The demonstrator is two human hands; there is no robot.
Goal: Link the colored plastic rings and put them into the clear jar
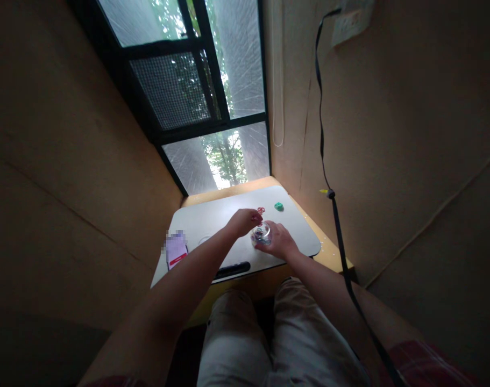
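A small clear jar (261,235) stands on the white lap-desk top, with some dark bits showing inside it. My right hand (282,240) is wrapped around the jar's right side. Just over the jar's rim, my left hand (245,221) has its fingers pinched together; whatever is between them is too small to make out. Small red loops (261,210) lie on the board right behind the jar. Farther back to the right sits a little green heap (279,206). A clear round rim, perhaps a lid (204,240), shows partly behind my left forearm.
The white board (224,209) rests on a yellowish wooden surface (329,252) below a window. A phone (176,250) lies at its left edge, and a dark slot (232,270) runs along the front. A black cord (338,231) hangs down across my right arm.
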